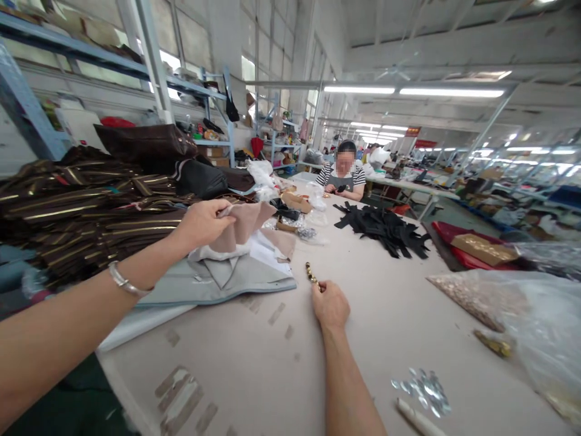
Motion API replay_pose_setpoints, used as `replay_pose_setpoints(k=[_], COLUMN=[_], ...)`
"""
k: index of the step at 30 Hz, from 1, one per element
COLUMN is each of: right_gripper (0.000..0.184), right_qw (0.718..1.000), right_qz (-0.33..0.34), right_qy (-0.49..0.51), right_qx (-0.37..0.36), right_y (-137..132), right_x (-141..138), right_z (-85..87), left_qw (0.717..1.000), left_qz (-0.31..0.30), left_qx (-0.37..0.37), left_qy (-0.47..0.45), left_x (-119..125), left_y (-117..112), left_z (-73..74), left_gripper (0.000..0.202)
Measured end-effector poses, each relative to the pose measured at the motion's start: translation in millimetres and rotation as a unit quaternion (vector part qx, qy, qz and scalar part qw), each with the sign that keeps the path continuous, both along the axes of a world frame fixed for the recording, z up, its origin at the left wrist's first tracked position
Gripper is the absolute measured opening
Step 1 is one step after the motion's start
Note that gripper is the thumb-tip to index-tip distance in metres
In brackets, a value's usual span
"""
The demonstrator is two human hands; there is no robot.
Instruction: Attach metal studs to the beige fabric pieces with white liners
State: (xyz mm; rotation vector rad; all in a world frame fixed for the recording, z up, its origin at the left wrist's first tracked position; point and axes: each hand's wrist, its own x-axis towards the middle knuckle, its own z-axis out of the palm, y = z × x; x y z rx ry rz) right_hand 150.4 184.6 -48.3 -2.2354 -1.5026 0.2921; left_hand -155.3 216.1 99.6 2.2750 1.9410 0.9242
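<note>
My left hand (206, 225) pinches the edge of a beige-pink piece of fabric (242, 225) and holds it raised off the table. Under the fabric lie white sheets and a grey bag panel (245, 277) with a bluish edge. My right hand (331, 304) rests at the middle of the table, fingers closed on one end of a short gold-and-dark metal piece (310, 272), which sticks out ahead of the fingertips. Its exact kind is too small to make out. A silver bangle (124, 280) circles my left wrist.
Dark brown straps with gold lines (91, 212) are heaped at the left. Black strips (384, 229) lie across the table, near a seated person (344, 175). At the right are a clear plastic bag (535, 327), silver discs (426, 390) and a pale rod (417, 419).
</note>
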Motion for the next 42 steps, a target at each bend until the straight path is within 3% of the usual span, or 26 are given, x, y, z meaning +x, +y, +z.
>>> replay_pose_setpoints(k=[2,4,7,9,12,15,18,23,27,31,34,36,39,42], right_gripper=[0.03,0.03,0.028,0.027,0.027,0.026,0.024,0.021,0.022,0.023,0.022,0.024,0.027,0.026], right_qw=[1.0,1.0,1.0,1.0,1.0,0.999,0.999,0.999,0.999,0.999,1.0,1.0,0.999,0.999], right_qz=[0.002,0.004,0.007,0.01,0.016,0.019,0.018,0.019,0.016,0.01,0.008,0.002,-0.006,-0.002], right_qy=[-0.001,-0.003,-0.009,-0.014,-0.021,-0.026,-0.029,-0.034,-0.033,-0.024,-0.013,-0.001,0.016,0.024], right_qx=[0.002,0.005,0.007,0.007,0.006,0.004,0.008,0.017,0.02,0.02,0.022,0.025,0.028,0.034], right_y=[-1,-2,-2,-1,0,1,3,5,6,6,5,4,2,1], right_x=[0,-1,-2,-3,-3,-2,-2,-1,-1,-1,-1,-1,1,1], right_z=[0.5,0.7,0.3,-0.3,-1.0,-1.8,-3.3,-7.4,-9.5,-8.9,-7.4,-6.4,-5.7,-6.1], left_qw=[0.997,0.98,0.937,0.946,0.979,0.976,0.968,0.957,0.963,0.975,0.977,0.973,0.958,0.953], left_qz=[-0.073,-0.168,-0.253,-0.222,-0.136,-0.123,-0.129,-0.156,-0.15,-0.148,-0.16,-0.189,-0.267,-0.298], left_qx=[-0.036,-0.109,-0.237,-0.229,-0.124,-0.09,-0.063,-0.026,-0.013,0.024,0.067,0.097,0.096,-0.012], left_qy=[-0.007,0.012,0.04,0.051,0.091,0.153,0.207,0.245,0.224,0.167,0.123,0.091,0.045,0.062], left_x=[12,23,32,35,40,54,72,92,93,89,81,72,52,34], left_y=[-34,-69,-91,-76,-20,39,79,110,116,94,54,18,-38,-82], left_z=[-4.4,-19.6,-42.7,-49.2,-53.3,-67.2,-91.1,-119.0,-109.9,-67.0,-27.7,-9.8,-5.4,-21.7], left_gripper=[0.027,0.019,0.019,0.025,0.026,0.021,0.02,0.022,0.016,0.022,0.028,0.03,0.03,0.038])
